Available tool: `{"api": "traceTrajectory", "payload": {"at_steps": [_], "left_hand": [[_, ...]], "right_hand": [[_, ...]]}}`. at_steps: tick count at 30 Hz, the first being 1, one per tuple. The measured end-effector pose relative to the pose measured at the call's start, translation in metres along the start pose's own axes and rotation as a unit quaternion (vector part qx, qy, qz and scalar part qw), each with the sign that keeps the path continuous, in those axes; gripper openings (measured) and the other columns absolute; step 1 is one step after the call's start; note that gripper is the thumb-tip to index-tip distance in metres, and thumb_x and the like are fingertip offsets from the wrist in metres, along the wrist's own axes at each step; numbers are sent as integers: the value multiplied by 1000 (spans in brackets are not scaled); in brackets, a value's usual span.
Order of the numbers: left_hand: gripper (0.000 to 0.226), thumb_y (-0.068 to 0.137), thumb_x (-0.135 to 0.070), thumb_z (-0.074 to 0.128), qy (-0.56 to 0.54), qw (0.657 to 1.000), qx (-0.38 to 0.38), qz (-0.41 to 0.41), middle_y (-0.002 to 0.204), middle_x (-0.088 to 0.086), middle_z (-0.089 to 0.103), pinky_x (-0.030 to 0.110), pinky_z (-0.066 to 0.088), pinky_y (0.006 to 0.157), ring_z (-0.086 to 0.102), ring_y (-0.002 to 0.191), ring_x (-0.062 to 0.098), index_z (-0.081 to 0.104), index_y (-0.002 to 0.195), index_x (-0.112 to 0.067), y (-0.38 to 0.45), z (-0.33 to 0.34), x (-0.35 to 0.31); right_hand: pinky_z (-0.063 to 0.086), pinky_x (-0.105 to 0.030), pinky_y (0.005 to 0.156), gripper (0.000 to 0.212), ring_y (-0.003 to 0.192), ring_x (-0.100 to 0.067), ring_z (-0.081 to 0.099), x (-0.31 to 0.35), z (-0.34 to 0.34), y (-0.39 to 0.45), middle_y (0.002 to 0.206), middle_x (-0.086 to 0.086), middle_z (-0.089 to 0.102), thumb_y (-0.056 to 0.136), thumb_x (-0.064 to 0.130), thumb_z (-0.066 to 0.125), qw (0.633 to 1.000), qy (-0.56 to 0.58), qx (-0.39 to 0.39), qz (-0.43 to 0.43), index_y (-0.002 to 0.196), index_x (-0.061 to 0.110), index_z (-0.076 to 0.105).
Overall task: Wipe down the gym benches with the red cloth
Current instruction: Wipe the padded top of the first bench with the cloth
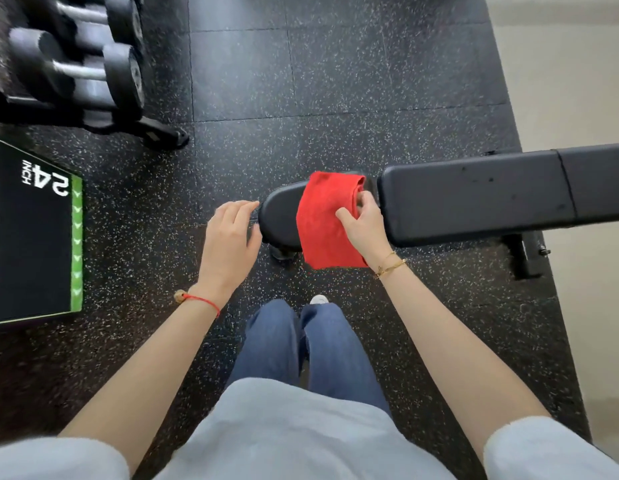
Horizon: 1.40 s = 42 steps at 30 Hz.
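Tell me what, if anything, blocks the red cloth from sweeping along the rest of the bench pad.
Nothing visible does. The right hand grips the red cloth, draped over the short seat pad. The long back pad to its right lies bare. The left hand rests at the seat's end, away from that path.

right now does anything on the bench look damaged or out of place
The long back pad shows several small dark pits or nicks in its vinyl. Otherwise nothing stands out: the red cloth drapes over the seat pad, held by the right hand.
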<state>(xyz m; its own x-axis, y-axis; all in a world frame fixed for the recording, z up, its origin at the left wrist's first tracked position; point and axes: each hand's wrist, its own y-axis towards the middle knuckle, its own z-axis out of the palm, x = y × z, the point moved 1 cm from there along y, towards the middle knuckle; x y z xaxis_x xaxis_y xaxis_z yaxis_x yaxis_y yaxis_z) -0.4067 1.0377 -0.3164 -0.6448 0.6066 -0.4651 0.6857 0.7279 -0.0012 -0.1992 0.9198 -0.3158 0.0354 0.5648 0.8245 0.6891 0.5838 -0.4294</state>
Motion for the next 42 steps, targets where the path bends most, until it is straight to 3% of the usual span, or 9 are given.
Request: {"api": "traceTrajectory", "payload": {"at_steps": [11,15,19,24,27,29,33,38,42], "left_hand": [[38,94,-10,55,-12,999,-35,25,129,11,60,44,41,107,50,123,29,57,131,-5,27,162,58],[40,94,-13,55,8,997,-56,58,132,10,58,44,39,109,48,127,29,55,133,-6,36,218,86],[40,95,-16,55,12,992,-105,72,134,8,56,42,36,111,46,129,29,55,134,-8,47,263,105],[38,95,-19,54,22,981,-159,106,133,7,57,38,34,111,47,129,28,57,131,-8,51,293,119],[38,96,-22,53,22,981,-166,98,134,8,56,41,36,110,45,130,29,57,132,-8,53,303,124],[39,97,-23,53,29,983,-162,87,137,9,53,42,35,110,43,132,29,56,133,-8,54,308,126],[42,97,-22,52,34,985,-146,83,141,15,50,46,33,113,41,134,33,55,135,-5,56,313,124],[41,96,-19,53,18,984,-149,92,139,16,51,46,31,115,41,133,35,55,134,-3,61,314,128],[37,95,-17,53,-13,984,-151,93,136,17,50,46,30,116,39,132,36,56,129,-2,63,316,128]], "right_hand": [[43,-25,75,18,79,0,59,-134,48,92,88,13,64,86,13,63,997,-20,-5,-71,100,17,53],[46,-28,75,25,77,-9,60,-172,64,124,83,7,63,83,7,65,991,-15,-24,-131,101,14,49],[43,-15,68,34,66,1,58,-199,70,144,78,6,60,79,-1,62,972,-19,-61,-225,103,11,40],[47,-38,87,49,106,-25,60,-220,77,148,119,-4,59,83,10,56,916,-159,-188,-317,129,7,39],[28,-44,113,55,136,-34,34,-227,82,141,150,-14,34,87,31,53,833,-344,-233,-366,137,12,44],[17,-54,116,55,144,-38,18,-233,91,136,160,-4,18,90,48,46,801,-435,-177,-372,141,27,44],[4,-60,117,58,149,-35,-2,-248,105,139,162,14,4,96,58,35,809,-491,-27,-323,150,45,19],[4,-52,120,57,150,-32,5,-255,105,150,163,10,10,96,54,37,795,-497,-59,-343,150,48,19],[3,-51,120,55,150,-31,5,-247,93,182,163,5,8,98,47,36,811,-504,-79,-286,150,46,18]]}}
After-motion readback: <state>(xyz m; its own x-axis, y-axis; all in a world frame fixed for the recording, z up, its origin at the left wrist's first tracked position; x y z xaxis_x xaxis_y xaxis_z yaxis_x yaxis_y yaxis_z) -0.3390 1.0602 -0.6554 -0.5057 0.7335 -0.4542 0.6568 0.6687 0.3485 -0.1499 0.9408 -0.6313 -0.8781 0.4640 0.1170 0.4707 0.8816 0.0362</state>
